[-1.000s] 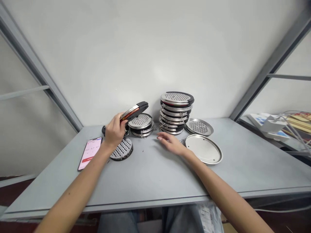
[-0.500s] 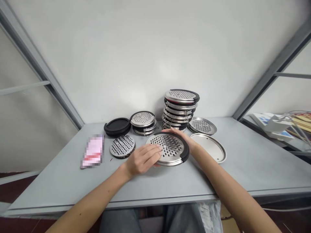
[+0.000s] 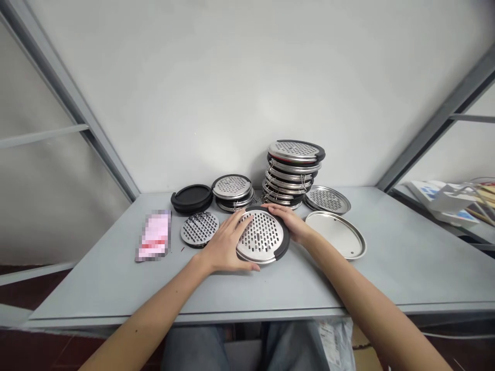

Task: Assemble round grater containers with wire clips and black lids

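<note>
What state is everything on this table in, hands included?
Perforated disc: holed face up, held
Left hand: spread around disc's left side
Right hand: on disc's far right edge
Tall stack: upright
Short stack: upright, holed face topmost
Black discs: stacked flat
Small perforated plates: stacked flat
Rimmed perforated plate: face-up
Round plate: lying flat
Phone: screen pixelated

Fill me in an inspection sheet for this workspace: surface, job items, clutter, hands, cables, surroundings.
Surface: grey table, matte.
Job items: black-edged disc, perforated, between the hands; tall stack; short stack; black discs; loose perforated discs; perforated plate; round metal tray.
Clutter: pixelated pink item, unreadable; small dark scrap.
Hands: left hand spans the disc's left side; right hand touches its far right rim.
Cables: white cable below the table, right side.
Surroundings: pale wall; grey metal frame; white and blue items at right.
</note>
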A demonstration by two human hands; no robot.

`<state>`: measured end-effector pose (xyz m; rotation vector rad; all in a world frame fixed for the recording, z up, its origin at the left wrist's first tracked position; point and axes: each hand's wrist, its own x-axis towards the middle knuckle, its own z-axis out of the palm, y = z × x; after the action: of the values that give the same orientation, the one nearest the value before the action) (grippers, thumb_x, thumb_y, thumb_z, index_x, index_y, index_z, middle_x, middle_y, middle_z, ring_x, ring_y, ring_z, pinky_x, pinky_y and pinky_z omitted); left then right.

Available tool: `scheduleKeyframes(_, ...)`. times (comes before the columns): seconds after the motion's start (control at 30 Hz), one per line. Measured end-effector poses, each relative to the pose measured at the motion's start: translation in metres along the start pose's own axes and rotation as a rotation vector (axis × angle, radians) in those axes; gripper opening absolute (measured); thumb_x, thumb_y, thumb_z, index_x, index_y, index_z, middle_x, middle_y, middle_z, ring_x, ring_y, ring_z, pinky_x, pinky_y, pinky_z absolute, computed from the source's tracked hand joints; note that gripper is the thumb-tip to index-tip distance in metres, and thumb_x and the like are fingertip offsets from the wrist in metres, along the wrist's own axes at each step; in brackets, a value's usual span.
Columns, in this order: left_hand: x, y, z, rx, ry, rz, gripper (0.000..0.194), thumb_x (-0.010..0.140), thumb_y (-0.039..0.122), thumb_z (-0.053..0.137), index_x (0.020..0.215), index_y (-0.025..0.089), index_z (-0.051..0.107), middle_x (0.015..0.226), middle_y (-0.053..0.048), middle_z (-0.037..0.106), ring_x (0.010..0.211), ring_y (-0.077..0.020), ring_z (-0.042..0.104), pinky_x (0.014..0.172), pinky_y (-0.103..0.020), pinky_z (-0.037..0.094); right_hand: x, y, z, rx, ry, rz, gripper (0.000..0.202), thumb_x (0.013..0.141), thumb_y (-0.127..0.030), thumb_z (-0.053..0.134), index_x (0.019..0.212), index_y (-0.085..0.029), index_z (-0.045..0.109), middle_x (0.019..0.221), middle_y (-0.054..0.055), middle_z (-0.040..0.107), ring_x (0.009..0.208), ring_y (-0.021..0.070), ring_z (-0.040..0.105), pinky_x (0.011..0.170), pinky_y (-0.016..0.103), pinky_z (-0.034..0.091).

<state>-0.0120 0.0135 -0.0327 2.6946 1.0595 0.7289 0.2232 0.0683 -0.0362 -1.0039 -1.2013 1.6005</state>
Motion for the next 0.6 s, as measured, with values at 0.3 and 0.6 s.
scheduleKeyframes(0.3,-0.0012,0.0045,-0.0002,-0.041,-0.055,-0.113,0.135,0.047,0.079,0.072,0.153,0.021,0.01,0.159,-0.02,0.004,0.142,-0.0454,0.017,0.111,-0.059,0.029,-0.0047,-0.0044,0.0026,0.005,-0.016,-0.001,0.033,0.08,-0.032,0.064,0.11,-0.02,0.066,0.109,0.008,0.071,0.103,0.0248,0.065,0.095,0.04,0.049)
scheduleKeyframes(0.6,-0.0014,0.0045,0.0018,-0.076,-0.063,-0.141,0.134,0.05,0.074,0.074,0.153,0.023,0.006,0.158,-0.018,0.011,0.144,-0.0424,0.015,0.111,-0.06,0.028,-0.0042,-0.002,0.0045,-0.151,0.014,-0.023,0.038,0.079,-0.036,0.063,0.114,-0.022,0.065,0.101,0.005,0.072,0.097,0.0227,0.065,0.093,0.039,0.049)
